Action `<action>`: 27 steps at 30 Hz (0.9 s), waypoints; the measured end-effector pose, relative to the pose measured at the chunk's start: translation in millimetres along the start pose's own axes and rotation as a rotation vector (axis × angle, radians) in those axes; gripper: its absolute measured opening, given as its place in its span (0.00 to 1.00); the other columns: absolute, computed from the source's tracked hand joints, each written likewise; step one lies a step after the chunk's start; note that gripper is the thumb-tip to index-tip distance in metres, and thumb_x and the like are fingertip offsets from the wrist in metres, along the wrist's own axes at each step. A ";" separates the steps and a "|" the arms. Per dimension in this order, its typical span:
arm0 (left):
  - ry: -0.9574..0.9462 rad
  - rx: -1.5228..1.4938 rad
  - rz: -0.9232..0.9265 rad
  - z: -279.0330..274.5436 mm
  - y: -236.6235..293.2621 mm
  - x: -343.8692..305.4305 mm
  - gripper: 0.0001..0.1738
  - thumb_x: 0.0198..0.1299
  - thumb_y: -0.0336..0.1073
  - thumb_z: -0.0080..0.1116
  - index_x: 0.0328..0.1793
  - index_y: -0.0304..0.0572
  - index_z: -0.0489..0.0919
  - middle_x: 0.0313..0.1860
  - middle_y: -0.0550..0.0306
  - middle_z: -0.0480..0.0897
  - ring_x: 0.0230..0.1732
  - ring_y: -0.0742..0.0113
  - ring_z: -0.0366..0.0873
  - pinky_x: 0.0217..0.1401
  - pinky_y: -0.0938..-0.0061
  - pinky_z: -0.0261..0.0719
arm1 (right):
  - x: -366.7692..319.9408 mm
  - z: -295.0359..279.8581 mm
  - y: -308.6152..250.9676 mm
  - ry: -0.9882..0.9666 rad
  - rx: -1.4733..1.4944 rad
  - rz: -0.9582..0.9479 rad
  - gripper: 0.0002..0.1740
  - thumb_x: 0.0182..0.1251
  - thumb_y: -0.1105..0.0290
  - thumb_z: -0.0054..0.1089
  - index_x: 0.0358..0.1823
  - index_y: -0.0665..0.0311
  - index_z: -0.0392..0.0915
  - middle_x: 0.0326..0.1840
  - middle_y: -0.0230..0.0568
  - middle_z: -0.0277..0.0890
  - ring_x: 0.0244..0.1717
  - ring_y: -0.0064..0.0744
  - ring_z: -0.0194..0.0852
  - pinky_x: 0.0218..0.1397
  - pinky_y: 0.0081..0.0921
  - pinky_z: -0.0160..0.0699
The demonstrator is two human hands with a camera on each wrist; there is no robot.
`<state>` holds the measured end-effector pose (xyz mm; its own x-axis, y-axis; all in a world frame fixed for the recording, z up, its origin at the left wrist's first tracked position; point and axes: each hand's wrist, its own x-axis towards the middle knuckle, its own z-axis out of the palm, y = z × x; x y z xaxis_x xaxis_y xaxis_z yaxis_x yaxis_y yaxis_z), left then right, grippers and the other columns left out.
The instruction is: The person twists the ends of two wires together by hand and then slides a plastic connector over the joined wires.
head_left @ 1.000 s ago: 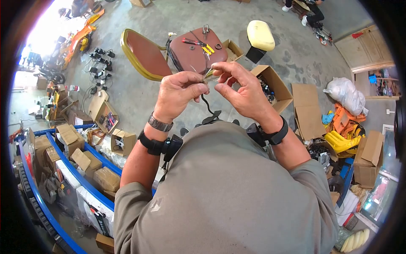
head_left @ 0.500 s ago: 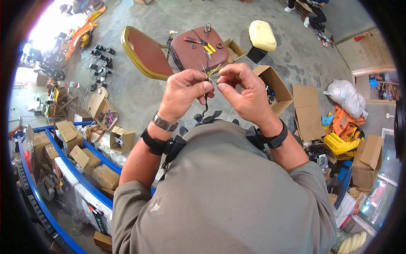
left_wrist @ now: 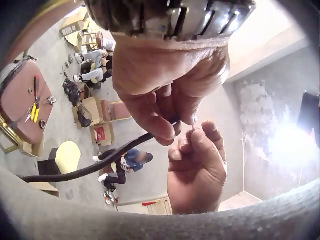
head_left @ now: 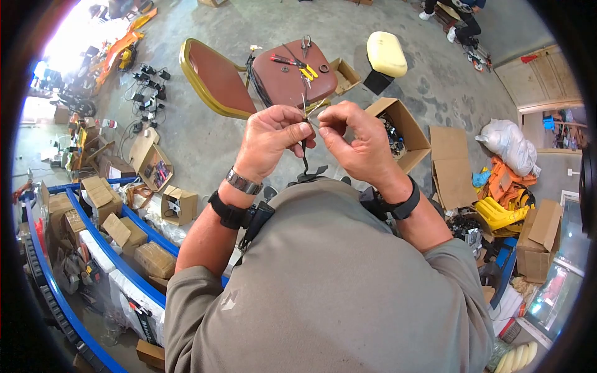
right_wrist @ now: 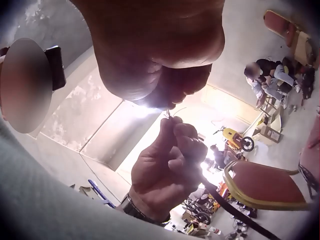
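A black cable runs into my left hand, whose thumb and index finger pinch it near its end. Thin bare-looking wires fan out above those fingertips in the head view. Close on the right, my right hand has its thumb and forefinger together on one fine strand, with the other fingers curled in. In the left wrist view the two hands' fingertips nearly meet. The strand's tip is hidden by the right fingers.
Beyond the hands, a chair's brown seat bears yellow-handled pliers, a red-handled tool and a dark ring. An open cardboard box stands at right; a blue rack with boxes is at left.
My right thumb and forefinger, apart a second ago, have come together at the wires. The left hand has shifted slightly right, still holding the cable, and the wires stand more upright.
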<state>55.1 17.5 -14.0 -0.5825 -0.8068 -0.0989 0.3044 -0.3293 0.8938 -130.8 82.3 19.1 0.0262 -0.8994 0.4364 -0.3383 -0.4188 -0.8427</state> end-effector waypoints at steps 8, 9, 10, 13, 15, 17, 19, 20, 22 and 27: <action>-0.086 0.055 -0.022 6.6 6.6 -5.1 0.08 0.65 0.27 0.64 0.45 0.29 0.80 0.34 0.49 0.85 0.33 0.65 0.85 0.28 0.78 0.83 | 8.0 0.0 18.7 0.055 0.479 0.279 0.12 0.66 0.81 0.61 0.49 0.66 0.74 0.38 0.28 0.76 0.39 0.15 0.74 0.44 0.17 0.76; -0.107 0.073 -0.036 7.4 6.9 -5.5 0.07 0.65 0.27 0.63 0.45 0.28 0.80 0.34 0.49 0.85 0.33 0.65 0.85 0.28 0.79 0.83 | 8.9 0.8 21.8 0.055 0.542 0.307 0.12 0.66 0.81 0.61 0.49 0.66 0.74 0.38 0.28 0.76 0.40 0.15 0.74 0.44 0.17 0.76; -0.093 0.071 -0.041 7.0 6.1 -5.8 0.07 0.65 0.27 0.63 0.45 0.29 0.80 0.35 0.48 0.85 0.34 0.64 0.85 0.28 0.78 0.83 | 8.2 1.2 24.8 0.054 0.543 0.321 0.13 0.65 0.81 0.62 0.50 0.65 0.74 0.39 0.29 0.76 0.40 0.16 0.74 0.45 0.17 0.76; -0.054 0.061 -0.035 2.8 3.6 -4.7 0.07 0.65 0.26 0.63 0.46 0.31 0.79 0.35 0.46 0.85 0.34 0.61 0.86 0.28 0.77 0.84 | 8.1 1.9 27.9 0.050 0.527 0.339 0.14 0.65 0.81 0.63 0.51 0.65 0.74 0.39 0.29 0.76 0.42 0.17 0.75 0.47 0.18 0.76; -0.029 0.045 -0.011 1.4 2.1 -4.8 0.07 0.65 0.26 0.63 0.46 0.31 0.79 0.35 0.46 0.85 0.34 0.61 0.86 0.28 0.77 0.84 | 6.1 1.4 22.1 0.049 0.493 0.333 0.15 0.65 0.81 0.63 0.52 0.65 0.74 0.39 0.29 0.76 0.42 0.16 0.75 0.47 0.18 0.76; 0.014 0.050 0.000 2.0 1.4 -4.7 0.07 0.64 0.26 0.63 0.46 0.31 0.79 0.35 0.46 0.85 0.34 0.61 0.86 0.28 0.76 0.84 | 3.8 -0.3 18.9 0.021 0.387 0.304 0.15 0.65 0.81 0.63 0.52 0.64 0.74 0.39 0.29 0.76 0.41 0.16 0.75 0.45 0.18 0.76; 0.052 0.058 0.000 3.3 0.7 -4.3 0.07 0.64 0.26 0.62 0.46 0.31 0.79 0.35 0.46 0.85 0.34 0.61 0.86 0.27 0.76 0.84 | 1.2 0.4 12.8 0.008 0.294 0.264 0.15 0.66 0.81 0.62 0.52 0.64 0.74 0.37 0.30 0.77 0.39 0.16 0.76 0.42 0.18 0.76; 0.071 0.064 0.001 3.7 0.4 -3.6 0.07 0.64 0.25 0.63 0.46 0.31 0.79 0.35 0.46 0.85 0.34 0.61 0.86 0.27 0.76 0.84 | 1.1 1.8 8.4 0.007 0.252 0.233 0.15 0.66 0.81 0.60 0.52 0.64 0.74 0.36 0.30 0.78 0.37 0.16 0.76 0.40 0.18 0.77; 0.095 0.068 0.002 3.5 -0.7 -3.3 0.07 0.64 0.25 0.63 0.46 0.30 0.79 0.34 0.46 0.85 0.33 0.60 0.86 0.27 0.76 0.84 | 0.6 4.3 1.6 -0.004 0.202 0.201 0.14 0.66 0.81 0.59 0.52 0.63 0.74 0.34 0.31 0.78 0.34 0.16 0.77 0.37 0.19 0.78; 0.121 0.086 -0.017 2.6 -3.0 -5.2 0.07 0.63 0.24 0.63 0.45 0.29 0.79 0.34 0.46 0.85 0.33 0.60 0.86 0.27 0.75 0.84 | -4.0 6.0 5.3 -0.007 0.221 0.214 0.15 0.66 0.82 0.58 0.52 0.63 0.74 0.34 0.30 0.77 0.33 0.14 0.75 0.35 0.17 0.76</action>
<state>55.2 24.0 -15.0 -0.4907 -0.8562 -0.1619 0.2266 -0.3048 0.9251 -127.1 82.9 11.0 -0.0173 -0.9706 0.2401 -0.1244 -0.2362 -0.9637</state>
